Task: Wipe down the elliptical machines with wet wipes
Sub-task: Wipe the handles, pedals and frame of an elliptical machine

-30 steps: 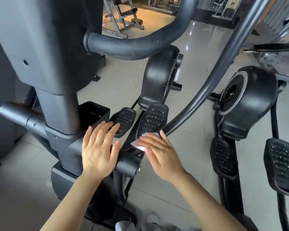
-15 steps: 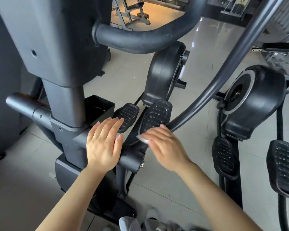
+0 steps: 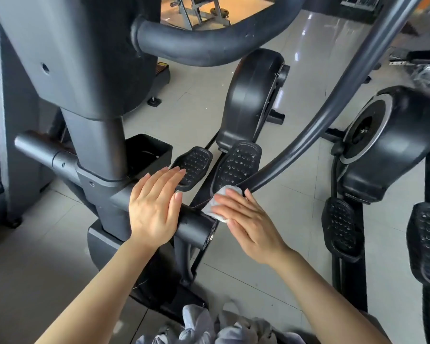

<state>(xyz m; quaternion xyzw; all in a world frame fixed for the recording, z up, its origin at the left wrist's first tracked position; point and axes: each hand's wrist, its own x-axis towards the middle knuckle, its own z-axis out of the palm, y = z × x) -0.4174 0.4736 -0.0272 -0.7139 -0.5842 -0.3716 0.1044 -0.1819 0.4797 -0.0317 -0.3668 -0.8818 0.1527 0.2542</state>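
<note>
The white wet wipe (image 3: 220,204) lies crumpled under the fingers of the right hand (image 3: 246,219), pressed against the near elliptical machine (image 3: 94,150) where the curved swing arm (image 3: 315,125) meets the end of the horizontal crossbar (image 3: 194,225); part of the wipe shows above the fingertips and part below the palm's edge, touching the bar's end cap. The right hand is flat, its fingers straight and close together, pointing up and to the left, the wrist and forearm running down to the lower right; it pins the wipe by pressing and does not curl round it. The left hand (image 3: 154,207) rests palm down on the crossbar just left of the wipe, fingers straight and loosely spread, tips reaching toward the left pedal (image 3: 194,167); it holds nothing, and its forearm comes up from the lower left. Beyond the hands stand the right pedal (image 3: 238,165), studded and tilted, and the black flywheel housing (image 3: 251,98); a thick curved handlebar (image 3: 209,45) crosses the top of the view; the grey centre column rises at the left. A second elliptical (image 3: 387,145) stands to the right on the pale tiled floor (image 3: 196,105), with its own pedals near the right edge; grey crumpled cloth (image 3: 209,328) shows at the bottom edge.
</note>
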